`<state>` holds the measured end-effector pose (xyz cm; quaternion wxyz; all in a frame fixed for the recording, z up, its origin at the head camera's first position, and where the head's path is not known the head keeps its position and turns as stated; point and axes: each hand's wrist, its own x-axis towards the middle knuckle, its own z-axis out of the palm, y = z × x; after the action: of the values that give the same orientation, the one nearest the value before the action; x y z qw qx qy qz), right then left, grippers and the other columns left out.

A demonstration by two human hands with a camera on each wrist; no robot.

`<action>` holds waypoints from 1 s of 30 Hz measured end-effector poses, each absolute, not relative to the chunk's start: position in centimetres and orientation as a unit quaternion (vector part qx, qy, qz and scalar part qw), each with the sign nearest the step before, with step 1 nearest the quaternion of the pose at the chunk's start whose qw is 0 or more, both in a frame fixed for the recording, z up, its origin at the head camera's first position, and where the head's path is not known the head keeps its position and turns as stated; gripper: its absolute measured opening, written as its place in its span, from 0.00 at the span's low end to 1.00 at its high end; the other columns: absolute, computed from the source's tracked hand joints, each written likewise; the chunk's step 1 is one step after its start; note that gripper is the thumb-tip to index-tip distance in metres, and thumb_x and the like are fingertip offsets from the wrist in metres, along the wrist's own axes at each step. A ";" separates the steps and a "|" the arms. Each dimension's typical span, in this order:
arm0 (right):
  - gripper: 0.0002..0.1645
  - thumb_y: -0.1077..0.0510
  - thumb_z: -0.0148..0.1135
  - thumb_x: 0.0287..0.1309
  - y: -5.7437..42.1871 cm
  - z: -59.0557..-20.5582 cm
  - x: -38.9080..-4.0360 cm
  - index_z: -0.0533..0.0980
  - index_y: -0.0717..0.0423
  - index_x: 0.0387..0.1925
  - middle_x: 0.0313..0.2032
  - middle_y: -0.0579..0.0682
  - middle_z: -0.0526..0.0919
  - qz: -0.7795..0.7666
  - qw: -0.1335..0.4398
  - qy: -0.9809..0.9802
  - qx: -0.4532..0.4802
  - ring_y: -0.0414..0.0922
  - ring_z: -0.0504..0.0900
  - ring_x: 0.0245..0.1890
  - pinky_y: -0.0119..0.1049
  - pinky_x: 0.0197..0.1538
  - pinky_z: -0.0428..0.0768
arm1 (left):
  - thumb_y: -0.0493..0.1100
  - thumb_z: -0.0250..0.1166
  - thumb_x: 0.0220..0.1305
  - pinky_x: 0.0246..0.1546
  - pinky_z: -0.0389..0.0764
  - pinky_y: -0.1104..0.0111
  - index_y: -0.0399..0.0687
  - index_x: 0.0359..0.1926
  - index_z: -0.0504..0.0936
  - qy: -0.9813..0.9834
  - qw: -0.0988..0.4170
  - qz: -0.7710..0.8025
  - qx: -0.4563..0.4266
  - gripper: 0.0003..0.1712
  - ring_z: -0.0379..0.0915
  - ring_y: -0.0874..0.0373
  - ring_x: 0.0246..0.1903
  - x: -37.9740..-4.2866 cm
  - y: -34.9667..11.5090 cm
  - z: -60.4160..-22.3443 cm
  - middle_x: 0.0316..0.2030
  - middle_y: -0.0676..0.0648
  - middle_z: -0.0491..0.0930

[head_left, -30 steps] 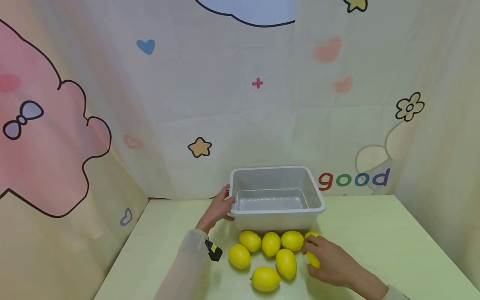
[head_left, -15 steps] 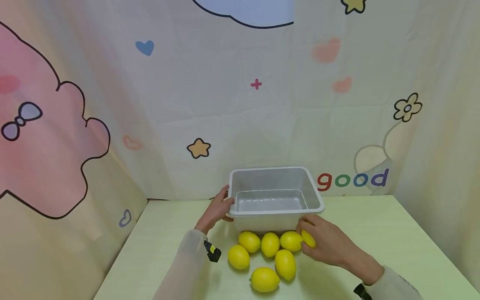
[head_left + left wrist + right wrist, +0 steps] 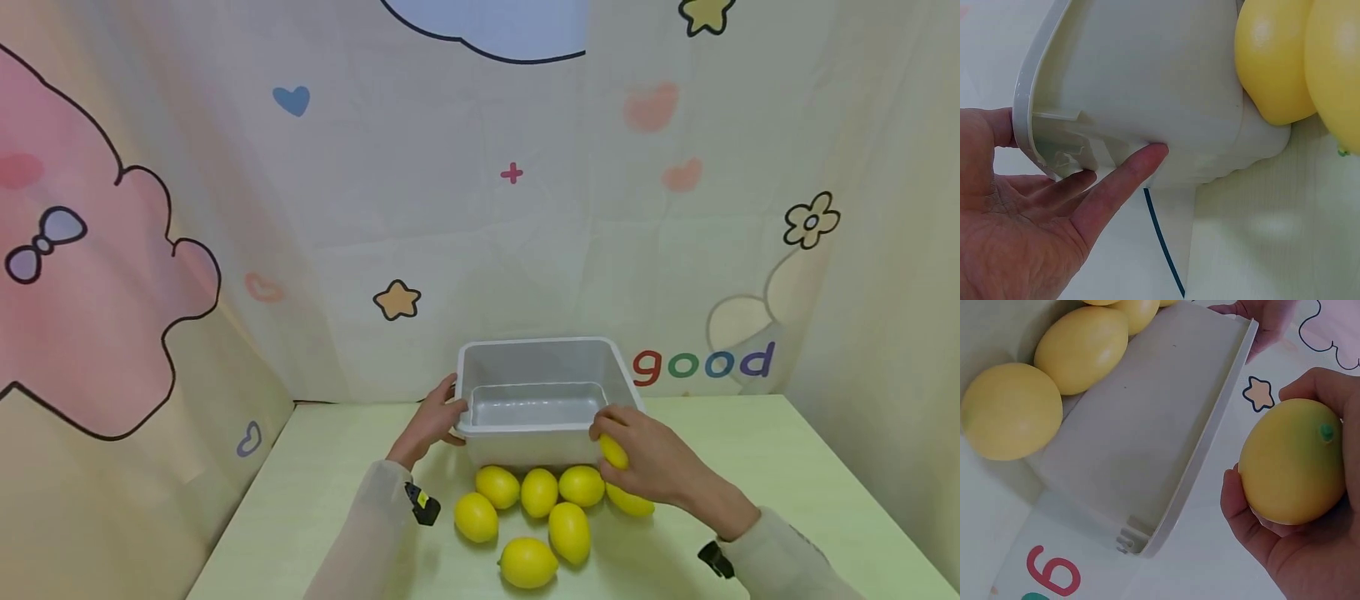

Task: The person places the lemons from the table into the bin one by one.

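Note:
A pale grey plastic bin (image 3: 532, 450) stands against the backdrop, its inside bare in the head view. My left hand (image 3: 432, 421) grips its left end, thumb over the rim and fingers against the outer wall (image 3: 1147, 75). In my right hand (image 3: 663, 458) I hold a yellow lemon (image 3: 613, 451), raised at the bin's front right corner. The right wrist view shows fingers and thumb round this lemon (image 3: 1291, 465), its green stem tip showing. Several other lemons (image 3: 539, 492) lie on the table in front of the bin; the rightmost lemon (image 3: 632, 502) is partly hidden by my right hand.
The pale green table (image 3: 315, 500) extends to both sides of the bin. A printed cloth backdrop (image 3: 480, 250) hangs close behind it. One lemon (image 3: 528, 562) lies nearest the front, apart from the row touching or close to the bin's front wall.
My right hand has lifted a lemon from the right end of the group and carried it up toward the bin's rim. The left hand has kept its place on the bin.

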<state>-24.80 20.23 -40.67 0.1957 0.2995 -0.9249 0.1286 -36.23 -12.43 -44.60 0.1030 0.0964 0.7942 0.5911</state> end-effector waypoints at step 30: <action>0.11 0.56 0.65 0.52 19.7 -37.2 -30.2 0.79 0.53 0.39 0.40 0.48 0.78 0.160 0.170 -0.937 0.260 0.41 0.73 0.31 0.30 0.32 0.73 | 0.45 0.54 0.69 0.35 0.86 0.48 0.52 0.78 0.49 0.791 0.098 0.596 0.099 0.40 0.70 0.32 0.60 -36.1 -12.6 -44.7 0.73 0.37 0.58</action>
<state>-30.22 19.74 -37.16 0.1696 0.2604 -0.9369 0.1605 -36.07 -12.58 -44.74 0.0984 0.0989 0.7909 0.5959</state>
